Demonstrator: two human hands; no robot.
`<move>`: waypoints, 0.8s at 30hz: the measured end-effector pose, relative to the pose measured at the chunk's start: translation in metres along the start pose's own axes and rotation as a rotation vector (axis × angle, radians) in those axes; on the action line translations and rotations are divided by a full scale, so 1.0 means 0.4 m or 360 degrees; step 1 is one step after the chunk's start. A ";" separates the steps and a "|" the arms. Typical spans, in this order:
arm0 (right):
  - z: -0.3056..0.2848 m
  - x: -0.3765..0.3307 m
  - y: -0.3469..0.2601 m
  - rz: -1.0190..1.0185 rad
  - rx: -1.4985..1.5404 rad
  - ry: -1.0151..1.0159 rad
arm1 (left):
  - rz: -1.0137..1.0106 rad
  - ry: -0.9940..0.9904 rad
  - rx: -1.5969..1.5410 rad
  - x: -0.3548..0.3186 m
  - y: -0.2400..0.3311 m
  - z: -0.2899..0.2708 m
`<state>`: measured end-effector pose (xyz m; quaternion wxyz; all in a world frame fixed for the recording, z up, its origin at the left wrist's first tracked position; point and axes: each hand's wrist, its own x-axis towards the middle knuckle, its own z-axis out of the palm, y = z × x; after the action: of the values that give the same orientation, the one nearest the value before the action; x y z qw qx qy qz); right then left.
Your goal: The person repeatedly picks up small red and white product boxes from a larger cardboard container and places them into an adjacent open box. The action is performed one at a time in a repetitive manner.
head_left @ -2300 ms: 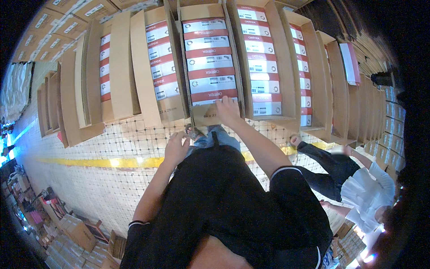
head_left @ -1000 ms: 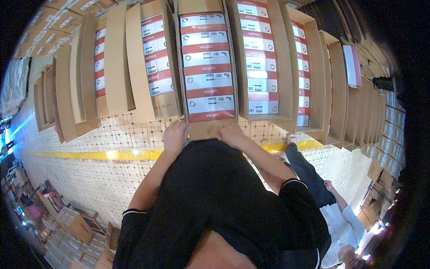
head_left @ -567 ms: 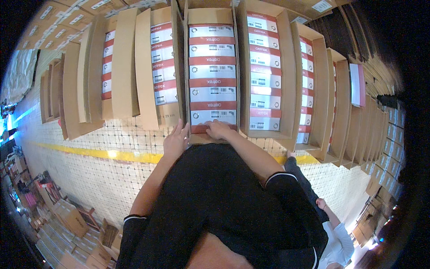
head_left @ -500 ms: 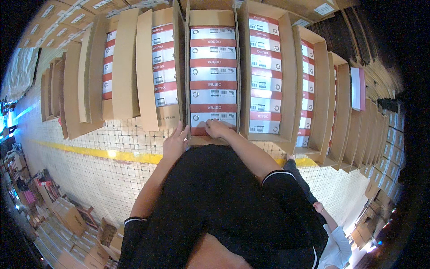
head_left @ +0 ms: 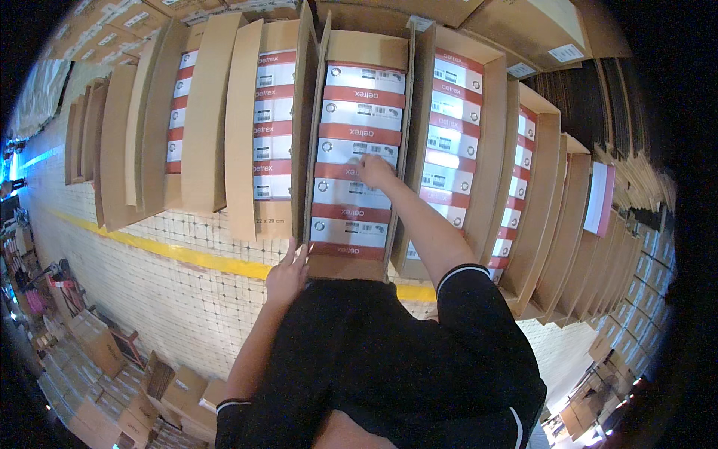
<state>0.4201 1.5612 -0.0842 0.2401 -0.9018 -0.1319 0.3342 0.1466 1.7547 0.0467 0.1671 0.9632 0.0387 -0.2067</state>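
The right hand [head_left: 378, 172], fingers curled, grip unclear, seems to check boxes [head_left: 349, 231] in the carton [head_left: 348, 267] beside the loosely spread left hand [head_left: 286, 280]; another check calls for shifting along.

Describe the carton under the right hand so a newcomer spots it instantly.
Start at the row of open cartons. Take the carton straight ahead of the black shirt. Under the right hand, its red-and-white boxes carry upside-down print, unlike both neighbours'.
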 end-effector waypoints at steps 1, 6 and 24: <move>-0.018 0.025 0.000 0.0016 0.0058 0.0065 | -0.0040 -0.0031 -0.0001 0.001 0.002 0.000; -0.108 0.170 0.004 0.0103 -0.0020 0.0069 | -0.0131 -0.0016 -0.0152 -0.002 0.019 -0.004; -0.660 0.611 -0.163 -0.0004 0.3401 0.0526 | -0.0363 -0.0065 -0.0306 0.003 0.016 0.011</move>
<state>0.7723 1.6228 -0.0076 0.9176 -0.2596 0.2610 0.1503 0.1472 1.7470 0.0444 0.2349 0.9277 0.1643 -0.2392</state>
